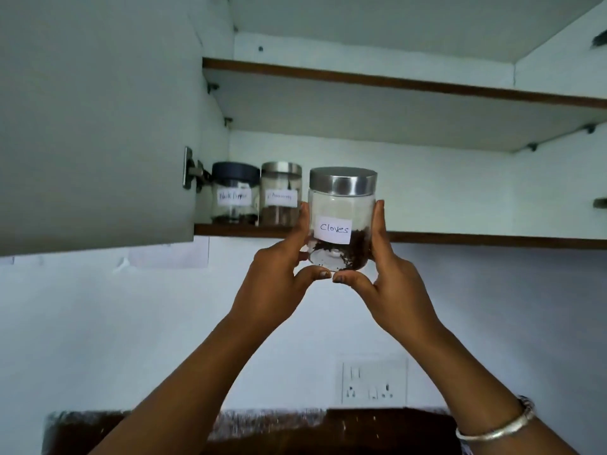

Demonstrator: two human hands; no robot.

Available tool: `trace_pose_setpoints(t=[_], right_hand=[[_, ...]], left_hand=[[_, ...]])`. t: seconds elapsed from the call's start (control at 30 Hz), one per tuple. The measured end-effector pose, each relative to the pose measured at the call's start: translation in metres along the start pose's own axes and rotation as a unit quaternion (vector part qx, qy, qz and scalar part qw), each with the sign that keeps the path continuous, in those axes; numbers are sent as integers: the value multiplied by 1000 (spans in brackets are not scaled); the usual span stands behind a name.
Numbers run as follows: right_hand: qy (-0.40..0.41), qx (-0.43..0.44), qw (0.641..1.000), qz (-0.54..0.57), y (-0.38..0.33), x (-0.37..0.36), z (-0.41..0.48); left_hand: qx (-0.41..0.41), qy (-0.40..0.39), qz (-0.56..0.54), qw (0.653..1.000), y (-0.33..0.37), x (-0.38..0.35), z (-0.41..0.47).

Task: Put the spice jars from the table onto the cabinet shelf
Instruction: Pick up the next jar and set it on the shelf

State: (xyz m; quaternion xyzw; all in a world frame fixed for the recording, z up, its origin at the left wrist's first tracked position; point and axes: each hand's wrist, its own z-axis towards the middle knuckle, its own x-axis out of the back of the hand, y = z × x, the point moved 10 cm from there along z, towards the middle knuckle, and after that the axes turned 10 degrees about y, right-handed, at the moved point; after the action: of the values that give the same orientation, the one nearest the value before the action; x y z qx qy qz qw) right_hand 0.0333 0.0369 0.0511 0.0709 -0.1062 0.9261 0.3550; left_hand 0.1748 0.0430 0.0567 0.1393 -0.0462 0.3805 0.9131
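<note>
On the far left the grey cabinet door point(98, 126) stands open, and a metal hinge point(192, 174) joins it to the cabinet. Just past the hinge, two jars sit side by side on the bottom shelf point(476, 240), at its left end. The first is the black pepper jar point(235, 197), which has a dark lid and a white label with a little dark spice at the bottom. Right beside it is the second jar point(281, 197). It has a shiny silver lid and brown spice inside, and its label is too blurry to read. Next comes the left hand point(276, 284), lifted up high, with its fingers curled round the left side of the cloves jar point(341, 218) and its thumb under the bottom. The cloves jar has a silver lid, a white label that says "Cloves", and dark cloves in a heap at the bottom. It is held up in the air in front of the shelf edge, just to the right of the second jar, and its bottom is lower than the shelf. The right hand point(400, 287) grips the other side the same way, and the two thumb tips almost meet under the jar. Above is the top shelf point(394, 82). Lower down on the white wall point(98, 323) is a wall socket point(372, 382), and a silver bangle point(499, 425) is on the right wrist.
</note>
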Motion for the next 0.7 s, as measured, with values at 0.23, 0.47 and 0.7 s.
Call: trace_pose_setpoints(t=[0.23,0.47,0.7], right_hand=[[19,2,999,-43,28,-12,52],[1,-41,996,-85,63,-41,65],[17,-35,997,-73,69,-57,67]], left_hand=[[-17,52,5,998,-10,-26,48],[-23,89,28,995,-31,-44,57],[-22,118,29,992,-45,-53,61]])
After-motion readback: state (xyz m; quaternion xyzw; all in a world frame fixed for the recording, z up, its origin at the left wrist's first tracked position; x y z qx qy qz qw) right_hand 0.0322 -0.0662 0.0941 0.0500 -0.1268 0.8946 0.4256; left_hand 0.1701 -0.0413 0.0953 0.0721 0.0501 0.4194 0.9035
